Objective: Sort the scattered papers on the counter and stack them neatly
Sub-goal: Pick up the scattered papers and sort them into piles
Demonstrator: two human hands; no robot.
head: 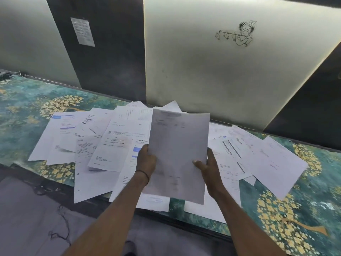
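Both my hands hold up a sheet of paper (178, 150) above the counter, its printed face lightly blurred. My left hand (146, 161) grips its left edge, fingers curled behind it. My right hand (207, 168) grips the right edge, thumb laid on the front. Under and around it, several white printed papers lie scattered and overlapping: one spread to the left (73, 137), another to the right (262, 156). Some sheets overhang the counter's near edge (96, 183).
The counter (22, 108) has a teal surface with gold flower trees. Behind it stand pale and dark wall panels, one with a line drawing (238, 34), another with a taped notice (83, 32). Grey floor and loose dark thread (60, 228) lie below left.
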